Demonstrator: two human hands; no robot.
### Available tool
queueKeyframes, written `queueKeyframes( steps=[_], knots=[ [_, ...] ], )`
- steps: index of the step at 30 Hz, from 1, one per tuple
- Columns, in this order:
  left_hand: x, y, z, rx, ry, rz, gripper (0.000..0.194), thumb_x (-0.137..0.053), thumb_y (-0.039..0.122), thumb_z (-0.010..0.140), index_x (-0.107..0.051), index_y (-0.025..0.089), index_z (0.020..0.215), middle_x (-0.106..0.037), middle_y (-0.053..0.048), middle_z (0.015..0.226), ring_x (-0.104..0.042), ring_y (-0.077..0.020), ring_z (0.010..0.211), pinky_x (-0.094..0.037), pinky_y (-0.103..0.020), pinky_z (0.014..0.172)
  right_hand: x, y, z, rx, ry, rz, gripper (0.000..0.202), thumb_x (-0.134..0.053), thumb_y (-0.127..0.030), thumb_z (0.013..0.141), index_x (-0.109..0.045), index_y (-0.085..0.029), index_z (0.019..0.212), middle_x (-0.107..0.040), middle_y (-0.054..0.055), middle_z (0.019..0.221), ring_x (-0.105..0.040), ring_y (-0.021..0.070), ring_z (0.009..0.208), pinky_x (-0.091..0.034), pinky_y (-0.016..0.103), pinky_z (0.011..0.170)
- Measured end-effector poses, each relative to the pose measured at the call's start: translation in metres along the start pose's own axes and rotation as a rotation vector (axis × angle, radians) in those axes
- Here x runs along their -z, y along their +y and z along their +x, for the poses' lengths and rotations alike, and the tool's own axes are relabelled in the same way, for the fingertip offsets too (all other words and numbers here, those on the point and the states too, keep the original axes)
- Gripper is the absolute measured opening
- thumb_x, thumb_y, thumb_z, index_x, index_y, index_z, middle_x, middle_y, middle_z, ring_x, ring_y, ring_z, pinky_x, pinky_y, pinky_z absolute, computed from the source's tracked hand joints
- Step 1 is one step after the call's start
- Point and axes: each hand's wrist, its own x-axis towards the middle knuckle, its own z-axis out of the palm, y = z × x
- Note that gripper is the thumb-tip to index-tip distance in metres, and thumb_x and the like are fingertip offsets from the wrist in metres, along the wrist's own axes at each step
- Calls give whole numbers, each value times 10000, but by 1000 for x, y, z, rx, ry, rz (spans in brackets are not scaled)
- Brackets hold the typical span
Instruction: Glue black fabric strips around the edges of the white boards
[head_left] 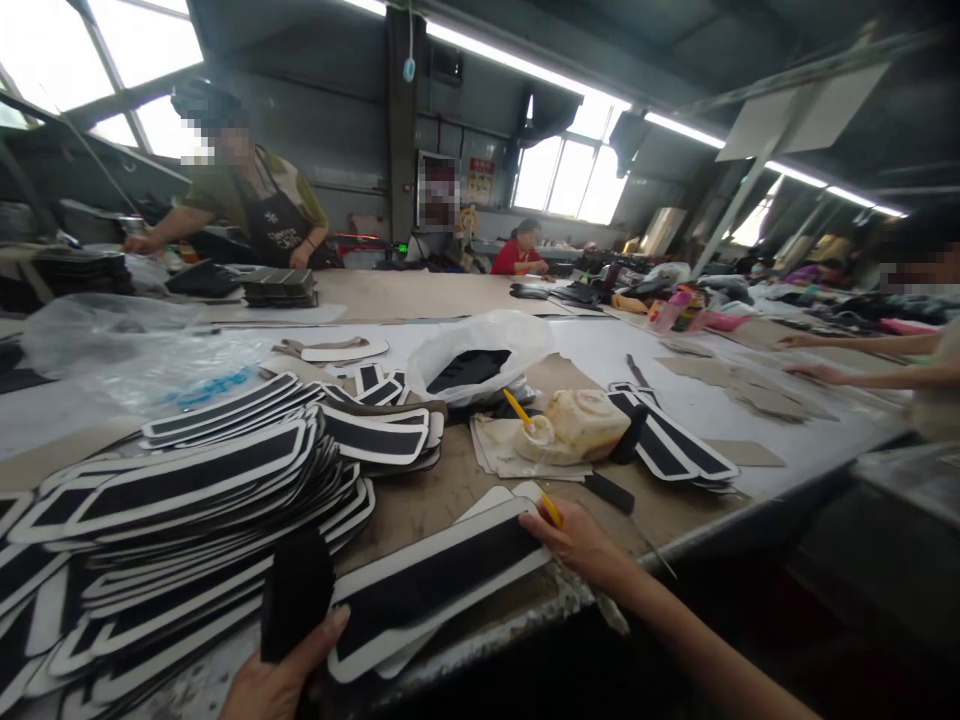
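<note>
At the table's near edge, my left hand (pixel 289 665) is closed around a stiff black strip (pixel 296 585) standing upright. Its thumb rests at the left end of a long black panel with a white border (pixel 435 575). More white-edged pieces show beneath that panel. My right hand (pixel 581 545) is closed, with a yellow stick (pixel 552 511) between its fingers, and its thumb presses the panel's right end. Only part of the stick shows. To the left lies a large fanned pile of similar white-bordered black panels (pixel 202 470).
Beyond my hands stand a yellowed, glue-crusted container (pixel 585 420) and a small cup (pixel 536 432) holding another yellow stick (pixel 517 408). A black-handled tool (pixel 611 493), more panels (pixel 675 440) and a plastic bag (pixel 480 350) lie around. Co-workers stand at left (pixel 262 200) and right (pixel 937 370).
</note>
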Motion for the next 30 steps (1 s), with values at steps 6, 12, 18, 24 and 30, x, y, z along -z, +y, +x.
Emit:
queueKeyframes(
  steps=[6,12,18,24,30],
  knots=[
    [-6,5,-23,-36,-51,-381,456,-747,315,571,-597,182,981,-688,-32,811,-640,-191,714,-493,-269,669,3,-20,-6,-94,-192,256,273,-515,-438,767,-566,-170,746,-579,-6,678,-512,140,613,-391,224,551],
    [-2,-2,-26,-78,-4,-418,468,-740,256,580,-587,146,1008,-697,-62,859,-635,-217,853,-484,-282,787,8,-26,-10,-60,-255,241,285,-496,-453,773,-562,-177,737,-578,-7,689,-513,147,624,-401,225,562],
    [-5,3,-35,-149,77,-428,382,-774,245,479,-623,137,813,-695,-11,680,-642,-176,676,-509,-222,627,9,-28,-11,-28,-292,236,290,-472,-452,785,-534,-174,732,-542,-2,678,-481,140,606,-402,229,557],
    [-6,-2,-34,-154,43,-392,456,-778,274,496,-611,130,895,-701,-25,741,-645,-185,725,-507,-228,681,12,-28,-15,-8,-273,237,285,-475,-455,781,-524,-186,699,-546,0,661,-489,146,594,-405,226,547],
    [-14,-6,-35,-113,7,-355,379,-765,300,532,-611,137,837,-692,-50,755,-647,-228,698,-521,-268,553,8,-20,-14,-6,-230,215,293,-450,-466,796,-539,-194,734,-585,15,712,-522,163,638,-422,238,584]
  ],
)
